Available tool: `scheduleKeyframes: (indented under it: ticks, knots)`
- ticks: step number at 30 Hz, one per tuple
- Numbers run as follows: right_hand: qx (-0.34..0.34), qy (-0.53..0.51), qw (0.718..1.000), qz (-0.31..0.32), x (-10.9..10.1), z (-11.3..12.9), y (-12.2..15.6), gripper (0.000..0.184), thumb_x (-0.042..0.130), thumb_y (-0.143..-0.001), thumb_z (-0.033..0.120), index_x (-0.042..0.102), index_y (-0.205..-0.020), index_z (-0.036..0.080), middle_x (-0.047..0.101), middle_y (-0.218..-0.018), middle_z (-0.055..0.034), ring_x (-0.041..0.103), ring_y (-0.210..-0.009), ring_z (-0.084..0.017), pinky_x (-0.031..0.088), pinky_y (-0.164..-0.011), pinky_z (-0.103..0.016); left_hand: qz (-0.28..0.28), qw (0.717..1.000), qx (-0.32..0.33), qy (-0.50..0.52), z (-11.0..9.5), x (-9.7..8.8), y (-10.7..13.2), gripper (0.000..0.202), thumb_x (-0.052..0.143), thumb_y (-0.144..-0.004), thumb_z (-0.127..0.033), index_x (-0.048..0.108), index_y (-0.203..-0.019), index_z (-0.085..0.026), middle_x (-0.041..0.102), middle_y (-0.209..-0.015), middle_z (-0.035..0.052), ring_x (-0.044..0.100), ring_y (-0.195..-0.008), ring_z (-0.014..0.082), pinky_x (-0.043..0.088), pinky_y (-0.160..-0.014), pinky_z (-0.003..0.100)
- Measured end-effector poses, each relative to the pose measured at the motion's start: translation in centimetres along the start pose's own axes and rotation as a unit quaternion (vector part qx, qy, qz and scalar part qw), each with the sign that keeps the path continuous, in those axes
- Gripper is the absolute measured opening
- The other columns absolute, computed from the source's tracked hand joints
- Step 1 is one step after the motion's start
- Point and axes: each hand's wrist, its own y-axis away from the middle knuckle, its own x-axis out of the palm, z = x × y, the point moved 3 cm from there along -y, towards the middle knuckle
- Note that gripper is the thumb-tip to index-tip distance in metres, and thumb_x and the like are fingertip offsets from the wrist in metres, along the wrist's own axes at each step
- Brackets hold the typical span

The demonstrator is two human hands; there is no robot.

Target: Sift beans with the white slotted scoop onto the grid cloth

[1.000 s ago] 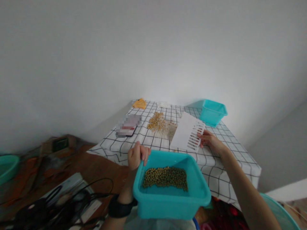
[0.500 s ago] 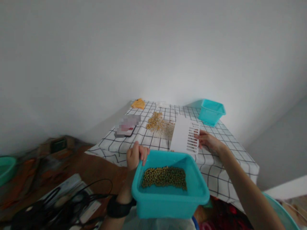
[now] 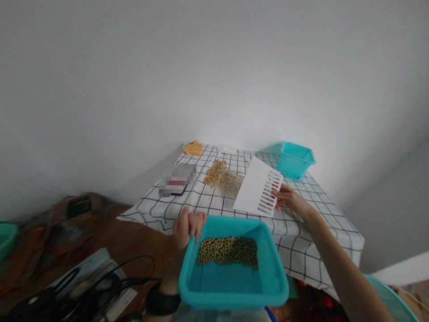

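My left hand (image 3: 187, 228) grips the far left corner of a teal plastic tub (image 3: 234, 295) held below the table's near edge. Yellow and green beans (image 3: 228, 251) lie heaped against its far wall. My right hand (image 3: 288, 199) holds a white slotted plastic card (image 3: 257, 190) by its right edge, tilted over the checked tablecloth (image 3: 315, 237). A loose pile of yellow beans (image 3: 219, 174) lies on the cloth just left of the card.
A second teal tub (image 3: 295, 160) stands at the table's far right corner. A phone (image 3: 176, 181) and an orange scrap (image 3: 193, 147) lie on the left side. Black cables (image 3: 83, 290) and papers clutter the low wooden surface at left. Teal basins sit at both lower edges.
The tub has dropped slightly and tipped nearer to me, beans settled at its far wall. My right hand swung the slotted card from nearly upright to a flatter tilt.
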Motion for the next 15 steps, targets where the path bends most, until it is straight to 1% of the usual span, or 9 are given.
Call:
scheduleKeyframes:
  ticks: [3,4,6,9,10,12,15]
  knots:
    - [-0.012,0.006,1.000,-0.004,0.3,0.0,0.4,0.024,0.079,-0.082,0.036,0.069,-0.094,0.017,0.071,-0.078,-0.0038,0.064,-0.056,-0.013,0.052,-0.049,-0.025,0.020,0.999,0.017,0.026,0.0,-1.0,0.2,0.067,0.045,-0.106,-0.035,0.029,-0.042,-0.020,0.037,-0.030,-0.0056,0.033,-0.030,0.0085,0.043,-0.059,0.031]
    - [-0.016,0.007,1.000,-0.005,0.5,0.0,0.5,0.024,0.078,-0.083,0.036,0.069,-0.093,0.017,0.071,-0.078,-0.0037,0.064,-0.055,-0.013,0.052,-0.049,-0.024,0.036,0.999,0.016,0.031,0.1,-1.3,0.2,0.068,0.045,-0.106,-0.035,0.027,-0.042,-0.020,0.037,-0.029,-0.0055,0.032,-0.030,0.0082,0.043,-0.058,0.030]
    - [-0.022,0.005,1.000,0.000,0.9,0.0,0.7,0.023,0.078,-0.084,0.037,0.068,-0.091,0.017,0.070,-0.076,-0.0033,0.063,-0.054,-0.012,0.052,-0.048,-0.023,0.082,0.996,0.011,0.035,0.2,-1.9,0.2,0.070,0.043,-0.106,-0.036,0.024,-0.041,-0.020,0.036,-0.028,-0.0047,0.031,-0.030,0.0084,0.042,-0.057,0.031]
    - [-0.033,0.001,0.999,0.029,2.1,0.1,0.7,0.025,0.077,-0.085,0.039,0.066,-0.090,0.017,0.071,-0.075,-0.0030,0.062,-0.051,-0.011,0.051,-0.047,-0.023,0.154,0.988,0.007,0.029,0.6,-2.8,0.2,0.072,0.041,-0.107,-0.040,0.024,-0.040,-0.020,0.038,-0.027,-0.0036,0.033,-0.030,0.0095,0.042,-0.056,0.031]
    - [-0.037,0.003,0.999,0.039,2.6,0.1,0.6,0.025,0.076,-0.085,0.039,0.066,-0.091,0.017,0.071,-0.076,-0.0029,0.062,-0.050,-0.011,0.052,-0.047,-0.023,0.164,0.986,0.010,0.032,0.7,-3.2,0.3,0.072,0.040,-0.107,-0.040,0.024,-0.040,-0.020,0.038,-0.027,-0.0036,0.032,-0.030,0.0098,0.042,-0.056,0.031]
    - [-0.045,0.015,0.997,0.064,3.7,0.2,0.4,0.025,0.075,-0.087,0.040,0.065,-0.094,0.017,0.071,-0.076,-0.0027,0.063,-0.051,-0.012,0.053,-0.047,-0.023,0.161,0.986,0.010,0.039,0.9,-3.9,0.3,0.071,0.037,-0.108,-0.039,0.024,-0.040,-0.021,0.037,-0.028,-0.0038,0.031,-0.030,0.0103,0.044,-0.058,0.032]
    - [-0.048,0.039,0.992,0.108,5.6,0.4,-0.3,0.025,0.073,-0.089,0.040,0.064,-0.097,0.018,0.072,-0.076,-0.0029,0.065,-0.052,-0.013,0.055,-0.048,-0.024,0.151,0.988,-0.012,0.030,0.8,-4.5,0.3,0.070,0.037,-0.108,-0.039,0.026,-0.042,-0.021,0.042,-0.030,-0.0036,0.035,-0.033,0.0111,0.046,-0.062,0.033]
